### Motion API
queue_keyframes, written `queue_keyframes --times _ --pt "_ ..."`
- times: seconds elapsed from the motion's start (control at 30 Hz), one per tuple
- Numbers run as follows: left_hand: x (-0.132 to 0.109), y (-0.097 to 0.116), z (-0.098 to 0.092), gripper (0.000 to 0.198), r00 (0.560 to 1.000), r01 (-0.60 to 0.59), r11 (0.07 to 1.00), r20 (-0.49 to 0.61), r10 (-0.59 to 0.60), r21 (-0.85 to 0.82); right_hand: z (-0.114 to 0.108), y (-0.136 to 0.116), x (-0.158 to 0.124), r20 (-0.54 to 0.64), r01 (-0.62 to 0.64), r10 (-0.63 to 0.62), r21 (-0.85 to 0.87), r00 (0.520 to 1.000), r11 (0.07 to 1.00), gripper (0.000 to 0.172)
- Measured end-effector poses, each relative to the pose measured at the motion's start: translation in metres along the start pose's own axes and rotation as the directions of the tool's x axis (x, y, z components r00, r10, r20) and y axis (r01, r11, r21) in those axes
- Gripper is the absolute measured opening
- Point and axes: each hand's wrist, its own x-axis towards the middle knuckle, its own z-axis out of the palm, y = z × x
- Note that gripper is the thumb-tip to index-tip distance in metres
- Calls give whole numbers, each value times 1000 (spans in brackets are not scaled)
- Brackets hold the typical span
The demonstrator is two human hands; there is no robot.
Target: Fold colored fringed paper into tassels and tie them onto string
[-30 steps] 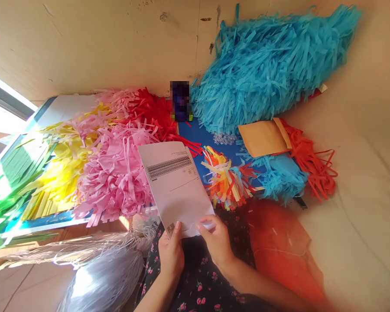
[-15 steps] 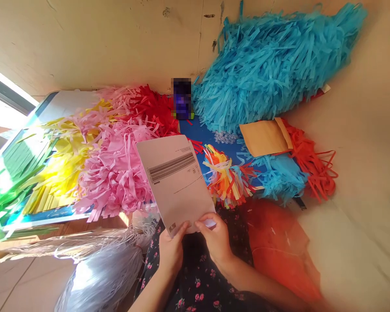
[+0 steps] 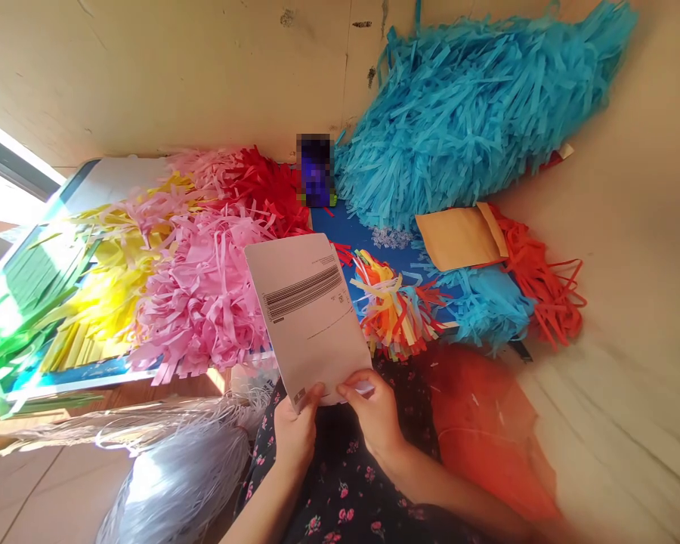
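Both hands hold a flat white printed packet (image 3: 311, 332) by its near edge, tilted up over my lap. A band of dense dark print crosses its upper part; I cannot tell whether it is an envelope or a booklet. My left hand (image 3: 298, 427) pinches its lower left corner, thumb on top. At the lower right, my right hand (image 3: 377, 412) is closed on the edge, with a pale bit of paper showing between the fingers. Just beyond the packet's right side lies a multicoloured tissue-paper tassel (image 3: 397, 310).
Pink tassels (image 3: 204, 295), yellow tassels (image 3: 113, 287) and red tassels (image 3: 275, 185) cover the left of the blue table (image 3: 345, 223). A large blue tassel heap (image 3: 487, 121) leans on the wall. A brown envelope (image 3: 459, 238) lies right. Silvery-white strands (image 3: 175, 483) hang lower left.
The packet's top edge has shifted slightly to the right. Both hands keep their hold, and the things around appear unmoved apart from a small shift of the view.
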Motion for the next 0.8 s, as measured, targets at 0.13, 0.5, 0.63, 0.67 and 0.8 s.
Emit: queue_keyframes --times 0.13,0.5,0.63,0.67,0.8 --pt "-6 8 1 37 999 -8 994 32 5 112 0 0 5 -24 12 -12 -3 1000 1000 19" --pt "-14 44 -17 43 996 -87 963 -5 91 256 -20 -18 -16 113 257 -260 38 959 966 67" --pt "-17 55 -18 42 991 -122 957 76 106 262 -17 -38 -15 186 182 -181 8 966 983 54" --pt "-18 57 -18 42 990 -124 959 95 103 254 -17 -42 -15 200 161 -159 8 967 987 50" --pt "-17 60 -24 45 984 -126 966 149 94 224 -19 -45 -12 266 101 -120 84 956 991 45"
